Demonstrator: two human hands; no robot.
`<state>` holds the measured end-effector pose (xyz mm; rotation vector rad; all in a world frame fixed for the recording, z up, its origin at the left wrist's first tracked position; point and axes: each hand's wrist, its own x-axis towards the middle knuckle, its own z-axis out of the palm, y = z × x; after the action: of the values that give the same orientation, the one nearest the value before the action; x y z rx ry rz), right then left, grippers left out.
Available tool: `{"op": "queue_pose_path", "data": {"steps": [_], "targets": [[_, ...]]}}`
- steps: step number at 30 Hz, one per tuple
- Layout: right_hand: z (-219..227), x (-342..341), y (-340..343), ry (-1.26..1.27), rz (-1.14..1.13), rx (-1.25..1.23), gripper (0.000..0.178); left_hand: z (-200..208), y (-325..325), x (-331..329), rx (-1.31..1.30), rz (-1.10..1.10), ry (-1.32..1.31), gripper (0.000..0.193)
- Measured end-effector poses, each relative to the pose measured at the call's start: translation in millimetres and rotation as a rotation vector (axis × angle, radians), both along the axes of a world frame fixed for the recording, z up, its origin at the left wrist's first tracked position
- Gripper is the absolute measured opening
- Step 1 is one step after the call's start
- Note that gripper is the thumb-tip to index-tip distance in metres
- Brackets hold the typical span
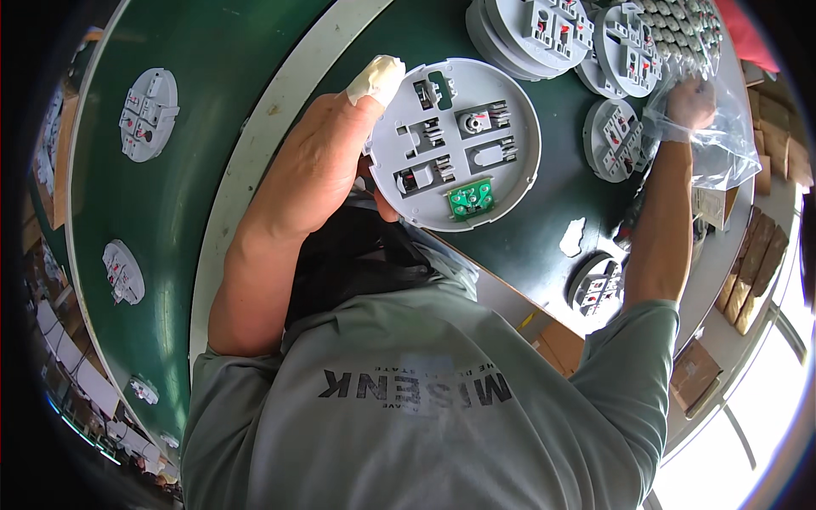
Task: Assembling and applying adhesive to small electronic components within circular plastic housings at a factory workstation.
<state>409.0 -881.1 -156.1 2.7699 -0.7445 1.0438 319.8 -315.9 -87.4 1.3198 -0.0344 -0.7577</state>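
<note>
My left hand [327, 157] is closed on the rim of a round light-grey plastic housing [433, 187], tipped so its inside shows. The thumb wears a pale wrap and rests on the upper left edge; other fingers go behind. Inside the housing are slots, metal contacts and a small green circuit board [470, 199] near the lower edge. Far to the right, my right hand [693, 104] reaches to a clear plastic bag [722, 157], beside many small grey parts [680, 34]. Its fingers look curled; what they grip is hidden.
Stacked round housings [531, 38] stand at the back, with another pile [627, 51] beside them. A single housing [612, 140] and a darker one [597, 285] lie nearer my right arm. On the left, a green conveyor belt [204, 102] carries several spaced housings [149, 115].
</note>
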Motion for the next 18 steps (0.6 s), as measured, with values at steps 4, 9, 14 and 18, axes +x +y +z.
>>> {"op": "queue_pose_path", "data": {"steps": [4, 9, 14, 18], "targets": [[4, -5, 9, -0.132, 0.052, 0.074, 0.045, -8, 3, 3, -0.011, -0.03, -0.069, 0.071], [4, -4, 9, -0.099, -0.003, 0.077, 0.036, -29, 14, 4, -0.075, -0.047, -0.08, 0.059], [2, -5, 6, -0.099, 0.028, 0.092, 0.041, -28, 14, 5, -0.07, -0.008, 0.03, 0.06], [2, -5, 8, -0.109, 0.028, 0.074, 0.036, -19, -2, 3, -0.041, 0.126, -0.024, 0.054]]}}
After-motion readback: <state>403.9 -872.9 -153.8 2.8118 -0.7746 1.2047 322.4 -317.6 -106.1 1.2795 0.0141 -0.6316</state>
